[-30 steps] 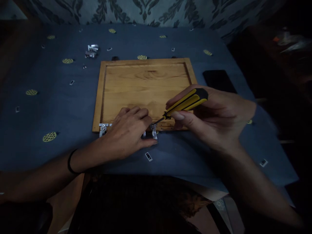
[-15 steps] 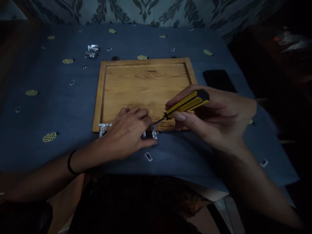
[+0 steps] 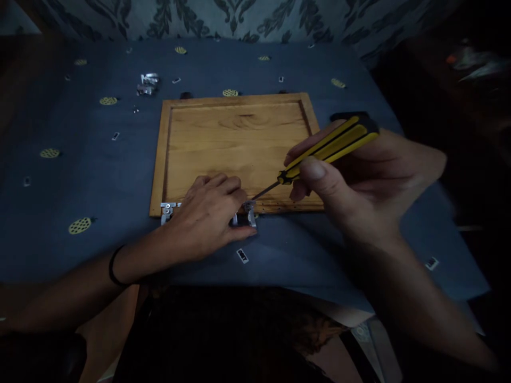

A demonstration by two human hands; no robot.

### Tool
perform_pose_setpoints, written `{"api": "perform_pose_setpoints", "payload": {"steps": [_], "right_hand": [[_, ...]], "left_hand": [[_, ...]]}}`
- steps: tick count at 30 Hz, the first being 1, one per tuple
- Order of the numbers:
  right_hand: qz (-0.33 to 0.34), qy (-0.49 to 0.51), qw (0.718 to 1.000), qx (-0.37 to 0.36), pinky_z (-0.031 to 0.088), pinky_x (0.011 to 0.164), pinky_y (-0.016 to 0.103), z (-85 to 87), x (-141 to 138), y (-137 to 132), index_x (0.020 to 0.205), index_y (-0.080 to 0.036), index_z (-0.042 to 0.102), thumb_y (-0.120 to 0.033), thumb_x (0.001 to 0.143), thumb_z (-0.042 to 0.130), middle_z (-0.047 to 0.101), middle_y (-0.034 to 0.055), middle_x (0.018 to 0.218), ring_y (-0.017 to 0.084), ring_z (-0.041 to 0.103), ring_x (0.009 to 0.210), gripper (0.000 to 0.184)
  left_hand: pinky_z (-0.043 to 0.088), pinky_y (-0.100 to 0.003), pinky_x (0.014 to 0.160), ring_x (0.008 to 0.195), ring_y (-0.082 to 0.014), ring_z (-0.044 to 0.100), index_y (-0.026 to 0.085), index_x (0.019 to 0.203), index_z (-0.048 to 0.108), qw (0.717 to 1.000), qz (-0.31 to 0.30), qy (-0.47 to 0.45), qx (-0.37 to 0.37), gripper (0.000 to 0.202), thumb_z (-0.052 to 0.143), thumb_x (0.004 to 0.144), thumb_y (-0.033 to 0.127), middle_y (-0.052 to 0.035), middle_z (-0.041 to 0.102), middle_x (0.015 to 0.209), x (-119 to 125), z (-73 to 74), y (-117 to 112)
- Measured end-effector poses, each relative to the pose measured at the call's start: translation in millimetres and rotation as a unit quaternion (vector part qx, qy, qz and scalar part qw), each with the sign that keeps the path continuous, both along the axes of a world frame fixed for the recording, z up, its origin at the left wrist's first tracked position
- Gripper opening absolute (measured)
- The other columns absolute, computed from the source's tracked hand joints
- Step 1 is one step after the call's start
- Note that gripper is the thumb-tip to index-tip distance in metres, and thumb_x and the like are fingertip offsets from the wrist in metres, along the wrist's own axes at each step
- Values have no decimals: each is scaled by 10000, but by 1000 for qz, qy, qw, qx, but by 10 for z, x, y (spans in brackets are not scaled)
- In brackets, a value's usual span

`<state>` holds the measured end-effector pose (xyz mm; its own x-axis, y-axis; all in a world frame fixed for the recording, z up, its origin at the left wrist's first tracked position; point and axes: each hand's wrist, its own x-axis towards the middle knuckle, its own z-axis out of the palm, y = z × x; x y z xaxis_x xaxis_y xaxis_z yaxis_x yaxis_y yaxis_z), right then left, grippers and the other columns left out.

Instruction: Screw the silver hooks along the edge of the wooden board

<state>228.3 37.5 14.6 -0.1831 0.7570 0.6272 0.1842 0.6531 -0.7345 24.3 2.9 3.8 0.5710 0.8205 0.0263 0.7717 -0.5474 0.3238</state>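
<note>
A wooden panel (image 3: 235, 143) with a raised frame lies flat on the blue cloth. A silver metal bracket (image 3: 251, 213) sits against its near edge. My left hand (image 3: 209, 215) rests curled over the bracket and presses it down, hiding its middle. My right hand (image 3: 359, 175) grips a yellow and black screwdriver (image 3: 327, 146) at a slant. The screwdriver's tip points down at the bracket's right end, beside my left fingertips.
A dark phone (image 3: 351, 119) lies right of the panel, partly behind my right hand. Loose silver hardware (image 3: 148, 84) sits at the far left of the blue cloth (image 3: 88, 175). The table's near edge runs just below my forearms. A patterned curtain hangs behind.
My right hand has drawn back to the right and upward, tilting the screwdriver handle farther from the bracket. The tip stays at the bracket. My left hand has not moved.
</note>
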Motion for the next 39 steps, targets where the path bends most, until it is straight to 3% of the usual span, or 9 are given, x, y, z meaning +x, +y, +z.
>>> {"api": "perform_pose_setpoints", "payload": {"steps": [7,14,21,27,33,39], "right_hand": [[2,-45,998,-45,488,466,301,29,-6,-43,854,-280,768,-327,917,750,738,-22,790,127,636,535,81],[1,-49,998,-43,483,468,285,-4,-7,-51,900,-291,781,-309,917,752,719,-30,769,113,616,525,38],[-6,-38,998,-54,487,478,307,-24,-25,-57,906,-297,793,-318,897,778,727,-19,766,132,625,533,27],[-9,-42,997,-64,471,436,292,-26,-10,-58,824,-290,784,-385,802,876,716,-29,759,119,616,520,134],[10,-60,998,-34,471,494,295,-41,0,-24,779,-246,749,-368,864,816,690,-21,721,121,612,556,163],[21,-59,998,8,442,516,343,-41,-10,16,737,-273,697,-397,815,864,664,-26,644,167,625,580,222]], "left_hand": [[468,-439,907,1044,-304,627,156,1032,708,1000,0,3,-2,338,813,881,439,-77,689,1066,-2,2,3],[473,-437,900,1040,-299,631,161,1029,698,1000,-3,2,19,341,808,884,450,-71,693,1053,-8,-24,-3],[484,-447,908,1057,-312,636,156,1017,695,1000,-7,-2,20,340,799,889,454,-84,691,1061,-10,-27,-6],[480,-452,922,1079,-319,631,154,1054,702,1000,-8,1,16,333,787,903,438,-89,689,1075,-15,-23,-5],[483,-465,924,1107,-329,629,157,1095,715,1000,-4,9,5,365,794,895,453,-93,701,1120,-4,-20,0],[479,-459,924,1105,-324,627,153,1082,719,1000,-6,18,5,361,790,900,457,-95,701,1100,-4,-6,2]]}}
